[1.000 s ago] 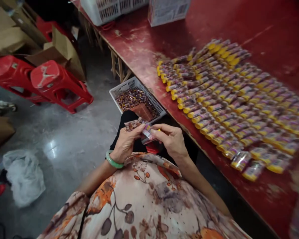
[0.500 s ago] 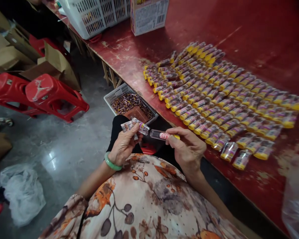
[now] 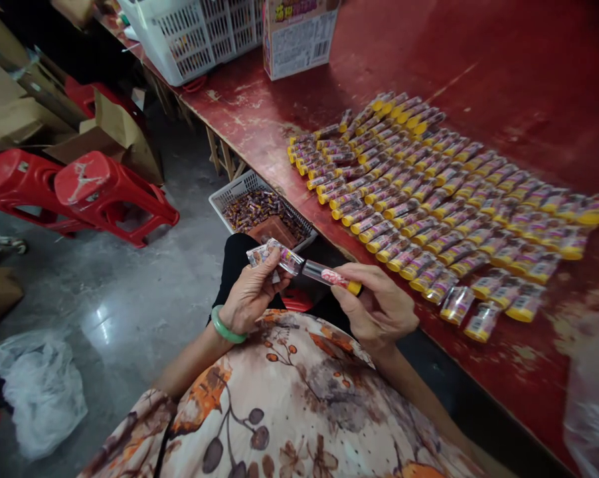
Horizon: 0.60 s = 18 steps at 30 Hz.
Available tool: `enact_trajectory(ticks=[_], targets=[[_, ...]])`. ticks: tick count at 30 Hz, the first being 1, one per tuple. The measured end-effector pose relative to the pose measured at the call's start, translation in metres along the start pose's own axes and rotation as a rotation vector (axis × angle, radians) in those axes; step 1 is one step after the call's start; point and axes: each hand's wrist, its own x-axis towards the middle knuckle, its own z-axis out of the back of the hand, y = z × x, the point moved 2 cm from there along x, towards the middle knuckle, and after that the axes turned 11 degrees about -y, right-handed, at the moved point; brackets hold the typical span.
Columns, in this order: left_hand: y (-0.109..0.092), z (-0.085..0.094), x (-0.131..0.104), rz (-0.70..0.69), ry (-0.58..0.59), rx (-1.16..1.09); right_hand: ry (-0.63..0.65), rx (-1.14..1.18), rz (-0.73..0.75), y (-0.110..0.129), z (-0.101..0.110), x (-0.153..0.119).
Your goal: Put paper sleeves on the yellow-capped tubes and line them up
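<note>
My left hand, with a green bangle at the wrist, pinches a small bunch of printed plastic sleeves above my lap. My right hand grips a clear tube with a yellow cap, its open end touching the sleeve in the left hand. Rows of several sleeved, yellow-capped tubes lie on the red table to the right. A white basket of small tubes stands on the floor by my knee.
A large white basket and a printed carton stand at the table's far end. Red plastic stools and cardboard lie at the left, and a white plastic bag sits on the grey floor.
The two hands parted, the right drawing a clear tube out to the right. Now the tube's end is back against the sleeve in the left hand.
</note>
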Motion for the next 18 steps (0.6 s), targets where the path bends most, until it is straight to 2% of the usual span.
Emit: enact_trajectory(ticks=[3, 13, 18], targets=[[0.000, 0.001, 0.003, 0.019, -0.001, -0.022, -0.024, -0.005, 0.017, -0.001, 0.004, 0.000], [0.002, 0.003, 0.003, 0.114, 0.021, -0.010, 0.059, 0.010, 0.063, 0.001, -0.004, 0.000], [0.003, 0.002, 0.000, 0.029, 0.069, 0.053, 0.080, -0.058, 0.027, 0.002, -0.006, -0.001]])
